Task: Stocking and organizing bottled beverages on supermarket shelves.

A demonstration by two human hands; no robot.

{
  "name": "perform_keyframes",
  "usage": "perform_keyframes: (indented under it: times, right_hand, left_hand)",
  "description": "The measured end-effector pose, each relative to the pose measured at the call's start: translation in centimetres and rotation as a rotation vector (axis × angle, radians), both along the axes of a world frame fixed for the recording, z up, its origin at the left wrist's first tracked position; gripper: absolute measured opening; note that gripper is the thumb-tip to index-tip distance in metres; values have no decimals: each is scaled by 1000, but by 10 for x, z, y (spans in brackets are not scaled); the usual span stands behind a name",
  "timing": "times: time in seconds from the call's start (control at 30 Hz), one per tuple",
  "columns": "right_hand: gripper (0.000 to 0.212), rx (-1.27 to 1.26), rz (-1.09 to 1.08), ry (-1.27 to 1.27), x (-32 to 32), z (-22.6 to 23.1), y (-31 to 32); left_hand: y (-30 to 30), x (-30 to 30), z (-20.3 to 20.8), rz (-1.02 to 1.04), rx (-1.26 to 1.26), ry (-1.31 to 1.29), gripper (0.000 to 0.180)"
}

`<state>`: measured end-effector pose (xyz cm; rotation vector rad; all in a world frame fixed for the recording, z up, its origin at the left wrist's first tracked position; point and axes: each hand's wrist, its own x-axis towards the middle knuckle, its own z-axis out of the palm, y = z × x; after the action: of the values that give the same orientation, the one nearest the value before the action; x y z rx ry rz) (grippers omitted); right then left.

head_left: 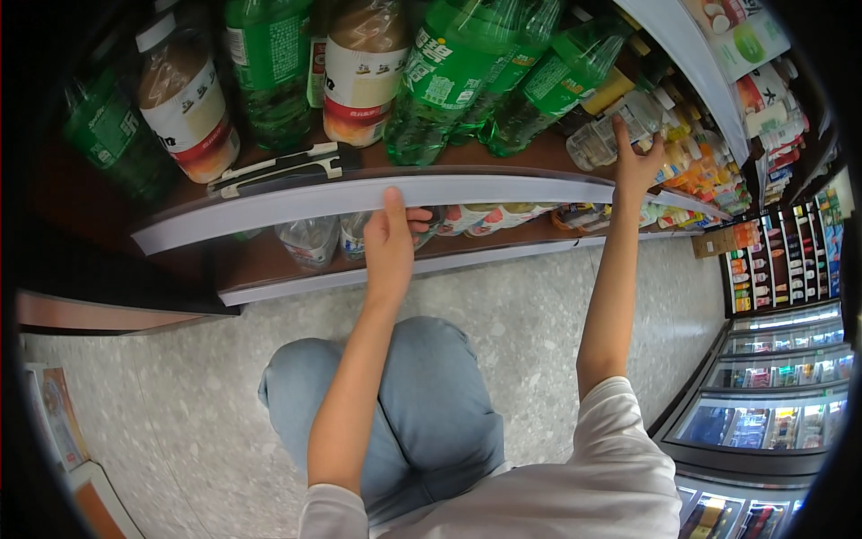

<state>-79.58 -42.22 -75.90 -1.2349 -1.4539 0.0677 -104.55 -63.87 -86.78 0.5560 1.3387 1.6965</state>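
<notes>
My left hand point(391, 241) is at the white shelf edge strip point(296, 201), its thumb against the strip and its fingers curled below it. Farther right, my right hand point(636, 163) reaches onto the upper shelf and has its fingers around a clear plastic bottle point(590, 146), which lies tilted. Left of that bottle leans a large green soda bottle point(557, 88), with another green soda bottle point(449, 76) beside it. A brown drink bottle point(364, 76) with a white and red label stands above my left hand. The fingertips of my right hand are partly hidden.
A black and white plastic holder point(287, 171) lies on the shelf at the left. Clear bottles point(310, 241) and wrapped packs point(489, 218) fill the lower shelf. Glass-fronted coolers point(763, 418) stand at the right. My bent knees point(386, 395) are above the grey floor point(206, 395).
</notes>
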Motion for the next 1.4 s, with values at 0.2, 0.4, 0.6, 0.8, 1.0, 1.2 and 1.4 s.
perform_keyframes:
  times: [0.2, 0.4, 0.6, 0.8, 1.0, 1.2, 1.4]
  right_hand:
    - [91, 44, -87, -6, -4, -3, -7]
    - [83, 111, -40, -110, -46, 7, -59]
    - [79, 90, 62, -94, -73, 6, -58]
    - [64, -56, 201, -60, -79, 7, -14]
    - [66, -389, 653, 361, -98, -2, -19]
    - [85, -440, 867, 315, -96, -3, -25]
    - [88, -474, 981, 351, -103, -12, -33]
  left_hand:
    - [0, 1, 0, -12, 3, 5, 62]
    - [0, 0, -4, -1, 33, 28, 61]
    - [2, -3, -11, -23, 52, 17, 61]
    - [6, 0, -12, -47, 72, 25, 59]
    - [3, -3, -13, -33, 82, 11, 58]
    - [6, 0, -11, -45, 123, 7, 59]
    - [3, 0, -6, -17, 77, -19, 58]
